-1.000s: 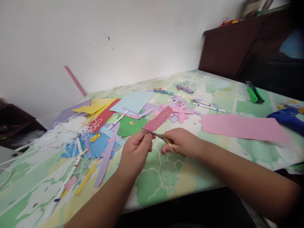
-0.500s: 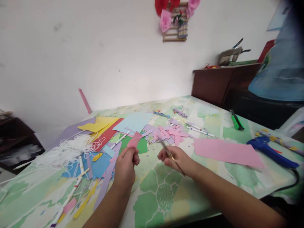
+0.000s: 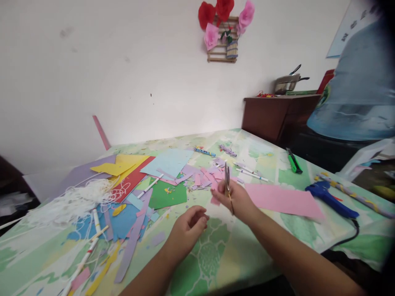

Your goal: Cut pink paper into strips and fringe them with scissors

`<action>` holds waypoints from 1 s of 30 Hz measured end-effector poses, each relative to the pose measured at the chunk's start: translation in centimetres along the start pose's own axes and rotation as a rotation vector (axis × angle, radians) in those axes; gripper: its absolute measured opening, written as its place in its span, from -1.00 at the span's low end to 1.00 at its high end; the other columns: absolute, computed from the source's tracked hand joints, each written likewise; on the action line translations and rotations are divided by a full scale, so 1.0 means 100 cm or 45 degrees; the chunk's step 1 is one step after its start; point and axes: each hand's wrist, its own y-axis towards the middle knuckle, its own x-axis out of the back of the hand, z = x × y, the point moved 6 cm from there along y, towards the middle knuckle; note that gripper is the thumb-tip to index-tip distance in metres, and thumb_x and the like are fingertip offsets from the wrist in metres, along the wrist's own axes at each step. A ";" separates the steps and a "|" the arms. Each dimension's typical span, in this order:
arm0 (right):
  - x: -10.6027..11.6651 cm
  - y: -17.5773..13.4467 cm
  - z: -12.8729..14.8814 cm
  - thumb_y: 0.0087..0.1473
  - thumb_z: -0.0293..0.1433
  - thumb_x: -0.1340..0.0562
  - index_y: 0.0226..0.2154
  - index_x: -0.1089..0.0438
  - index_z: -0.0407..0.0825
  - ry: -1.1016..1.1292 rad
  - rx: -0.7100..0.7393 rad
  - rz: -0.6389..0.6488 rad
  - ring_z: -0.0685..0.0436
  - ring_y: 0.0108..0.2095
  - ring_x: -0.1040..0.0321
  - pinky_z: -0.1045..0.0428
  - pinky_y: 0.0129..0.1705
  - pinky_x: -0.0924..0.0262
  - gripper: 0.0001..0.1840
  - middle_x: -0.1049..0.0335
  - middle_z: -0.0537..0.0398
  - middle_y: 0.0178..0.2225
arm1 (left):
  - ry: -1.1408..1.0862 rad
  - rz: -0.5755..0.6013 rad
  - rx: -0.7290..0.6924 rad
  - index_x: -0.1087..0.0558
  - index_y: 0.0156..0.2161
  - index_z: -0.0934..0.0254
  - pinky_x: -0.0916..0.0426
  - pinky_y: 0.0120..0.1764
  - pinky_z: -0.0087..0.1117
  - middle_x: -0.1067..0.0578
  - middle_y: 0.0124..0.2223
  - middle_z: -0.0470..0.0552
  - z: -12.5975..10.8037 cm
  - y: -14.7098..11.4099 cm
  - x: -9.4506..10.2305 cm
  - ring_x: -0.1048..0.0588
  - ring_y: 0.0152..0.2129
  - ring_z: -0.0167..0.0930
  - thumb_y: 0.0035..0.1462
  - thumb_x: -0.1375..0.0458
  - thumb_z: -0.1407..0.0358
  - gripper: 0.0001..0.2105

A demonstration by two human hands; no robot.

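In my right hand (image 3: pixel 238 200) is a pair of scissors (image 3: pixel 227 174), blades pointing up. A small piece of pink paper (image 3: pixel 215 199) is also at the fingertips of that hand. My left hand (image 3: pixel 189 227) is to the left and a little lower, its fingers loosely curved with a gap to the thumb and nothing between them. Behind the hands lies a pile of pink and lilac paper scraps (image 3: pixel 200 174). A larger pink paper sheet (image 3: pixel 282 201) rests on the flowered tablecloth (image 3: pixel 197 267) to the right of my right hand.
To the left lie coloured sheets, a tangle of white string (image 3: pixel 83 197) and a green sheet (image 3: pixel 169 196). On the right are a blue glue gun (image 3: pixel 331 198) with its cord, a decorated stick (image 3: pixel 354 193) and a green utility knife (image 3: pixel 294 161). White marker-like sticks (image 3: pixel 251 173) lie behind.
The pink paper piece has passed from my left hand to my right. My left hand has moved right and loosened. The scissors now point upward. The view has shifted slightly.
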 end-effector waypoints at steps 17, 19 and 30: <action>0.130 -0.021 -0.134 -0.02 -0.31 -0.04 -0.27 -0.23 -0.13 -1.135 -0.481 0.454 -0.03 -0.32 -0.21 0.00 -0.32 -0.14 -0.73 -0.23 0.01 -0.27 | 0.812 0.066 -0.293 -0.27 -0.20 0.26 -0.21 -0.20 -0.31 -0.39 -0.19 0.06 -0.012 0.003 -0.017 -0.35 -0.27 -0.35 -0.04 0.11 0.18 -0.69; 0.133 -0.029 -0.148 0.00 -0.35 -0.02 -0.20 -0.19 -0.10 -1.146 -0.541 0.510 -0.03 -0.27 -0.20 -0.03 -0.28 -0.15 -0.72 -0.19 0.01 -0.20 | 0.872 0.111 -0.365 -0.29 -0.22 0.25 -0.18 -0.17 -0.31 -0.38 -0.18 0.04 -0.024 0.004 -0.031 -0.33 -0.24 -0.33 -0.05 0.10 0.17 -0.69; 0.135 -0.034 -0.167 -0.01 -0.35 -0.03 -0.18 -0.17 -0.10 -1.038 -0.584 0.402 -0.05 -0.25 -0.19 -0.05 -0.27 -0.14 -0.70 -0.18 0.01 -0.18 | 0.963 0.571 -0.459 -0.36 -0.36 0.21 -0.17 -0.30 -0.38 -0.42 -0.33 -0.01 -0.062 0.012 -0.118 -0.34 -0.36 -0.36 -0.07 0.10 0.19 -0.76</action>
